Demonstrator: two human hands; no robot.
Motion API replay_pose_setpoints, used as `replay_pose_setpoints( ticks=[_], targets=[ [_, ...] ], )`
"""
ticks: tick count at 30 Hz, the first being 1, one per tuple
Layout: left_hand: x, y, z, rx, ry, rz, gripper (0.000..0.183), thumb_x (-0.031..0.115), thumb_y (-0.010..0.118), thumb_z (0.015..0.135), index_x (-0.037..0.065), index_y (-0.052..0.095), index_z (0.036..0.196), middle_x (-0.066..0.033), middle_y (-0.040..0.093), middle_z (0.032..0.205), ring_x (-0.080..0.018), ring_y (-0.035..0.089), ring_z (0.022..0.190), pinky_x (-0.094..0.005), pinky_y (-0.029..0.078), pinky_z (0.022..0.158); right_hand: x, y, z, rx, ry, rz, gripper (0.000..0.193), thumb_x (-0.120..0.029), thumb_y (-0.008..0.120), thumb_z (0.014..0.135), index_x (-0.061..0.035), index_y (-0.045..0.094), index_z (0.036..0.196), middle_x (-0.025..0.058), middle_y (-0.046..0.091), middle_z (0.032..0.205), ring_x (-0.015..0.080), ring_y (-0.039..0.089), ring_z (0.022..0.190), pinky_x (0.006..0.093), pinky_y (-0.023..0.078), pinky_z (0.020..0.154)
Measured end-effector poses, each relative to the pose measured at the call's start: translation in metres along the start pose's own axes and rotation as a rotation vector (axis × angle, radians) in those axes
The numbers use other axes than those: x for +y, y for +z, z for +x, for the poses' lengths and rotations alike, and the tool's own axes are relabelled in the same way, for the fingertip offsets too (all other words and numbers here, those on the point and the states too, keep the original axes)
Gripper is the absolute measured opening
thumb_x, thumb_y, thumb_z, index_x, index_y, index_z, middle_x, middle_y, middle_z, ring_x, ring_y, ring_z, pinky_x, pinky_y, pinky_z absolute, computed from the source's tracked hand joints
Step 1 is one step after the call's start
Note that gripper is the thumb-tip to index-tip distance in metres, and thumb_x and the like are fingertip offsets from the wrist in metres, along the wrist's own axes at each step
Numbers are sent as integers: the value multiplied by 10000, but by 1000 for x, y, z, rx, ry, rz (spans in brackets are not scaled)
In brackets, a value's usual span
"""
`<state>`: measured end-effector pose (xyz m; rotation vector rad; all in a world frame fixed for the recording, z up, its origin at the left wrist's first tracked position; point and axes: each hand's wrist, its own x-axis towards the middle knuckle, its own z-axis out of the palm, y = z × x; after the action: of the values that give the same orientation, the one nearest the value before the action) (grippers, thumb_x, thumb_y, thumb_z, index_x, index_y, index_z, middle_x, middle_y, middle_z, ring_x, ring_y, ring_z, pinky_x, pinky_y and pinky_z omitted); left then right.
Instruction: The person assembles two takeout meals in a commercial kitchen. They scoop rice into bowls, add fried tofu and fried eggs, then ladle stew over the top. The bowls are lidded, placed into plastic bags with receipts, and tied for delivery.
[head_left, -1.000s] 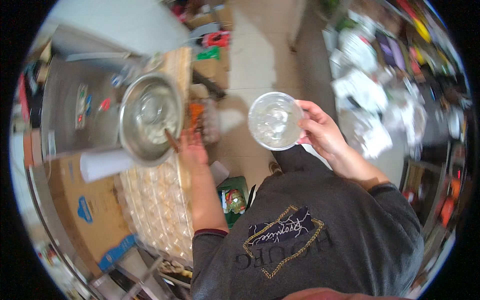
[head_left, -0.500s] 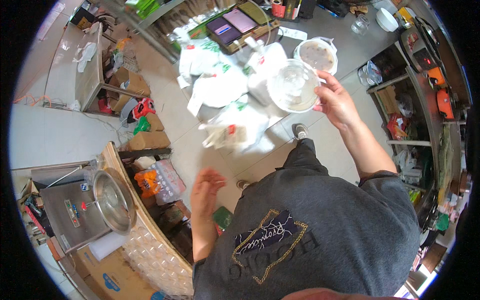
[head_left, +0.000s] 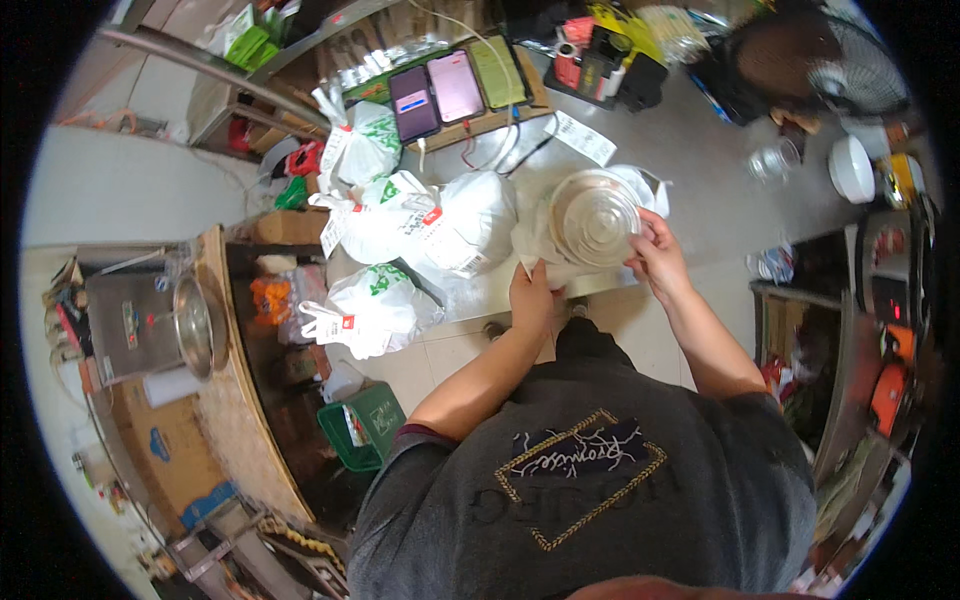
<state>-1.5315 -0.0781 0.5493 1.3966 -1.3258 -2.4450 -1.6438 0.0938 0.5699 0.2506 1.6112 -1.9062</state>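
Observation:
A clear round lidded bowl point(head_left: 592, 216) sits inside an open white plastic bag point(head_left: 545, 250) on the grey counter point(head_left: 690, 150). My right hand point(head_left: 655, 255) grips the bowl's right side at the bag's mouth. On the near left edge of the same bag, my left hand point(head_left: 532, 296) pinches the plastic just under the bowl. Both forearms reach up from my dark grey shirt.
Three tied white bags with green print point(head_left: 440, 225) lie to the left on the counter. Behind them is a board with several phones point(head_left: 440, 90). A steel pot point(head_left: 195, 325) and machine stand far left; a green basket point(head_left: 360, 425) is on the floor. A fan point(head_left: 800, 60) is at top right.
I have turned from the steel pot to the counter. The bowl, held up in my right hand before, is now down in the white bag, and my left hand has taken the bag's edge.

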Motion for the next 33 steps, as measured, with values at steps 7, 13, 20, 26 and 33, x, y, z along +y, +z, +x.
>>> replay_pose_setpoints(
  ticks=[7, 13, 20, 26, 33],
  targets=[
    [37, 2, -21, 8, 741, 514, 156, 98, 551, 875, 15, 542, 1007, -145, 618, 865, -309, 591, 754, -321, 466, 693, -34, 4, 16, -3, -217, -624, 459, -33, 627, 836, -99, 476, 1264, 6, 571, 1013, 69, 505, 689, 226, 457, 618],
    [67, 0, -9, -375, 412, 575, 311, 123, 549, 901, 88, 539, 1210, -65, 557, 753, -179, 539, 686, -277, 450, 681, -106, 80, 54, -192, -710, -847, 125, -129, 682, 821, -26, 644, 881, 44, 542, 721, 124, 491, 635, 250, 414, 590],
    [68, -23, 14, -629, 421, 241, 395, 181, 507, 954, 115, 437, 1337, -6, 568, 867, -99, 534, 833, -270, 450, 769, -143, 302, 214, -330, -979, -1032, 309, -350, 613, 849, -49, 671, 886, 137, 659, 803, 256, 639, 749, 373, 486, 673],
    [55, -45, 33, -853, 212, 164, 329, 113, 589, 909, 40, 524, 1223, -43, 617, 1106, -118, 543, 1046, -262, 425, 911, -133, 402, 324, -132, -474, -1596, 481, -457, 592, 830, -21, 674, 1015, 194, 638, 1069, 345, 609, 1009, 407, 471, 871],
    [53, -46, 32, -754, 233, 223, 237, 147, 565, 929, 74, 567, 1155, -3, 592, 995, -88, 534, 920, -250, 443, 803, -129, 394, 354, 18, -628, -1437, 391, -321, 513, 852, 18, 674, 965, 249, 623, 1036, 396, 597, 988, 427, 469, 877]
  ],
)
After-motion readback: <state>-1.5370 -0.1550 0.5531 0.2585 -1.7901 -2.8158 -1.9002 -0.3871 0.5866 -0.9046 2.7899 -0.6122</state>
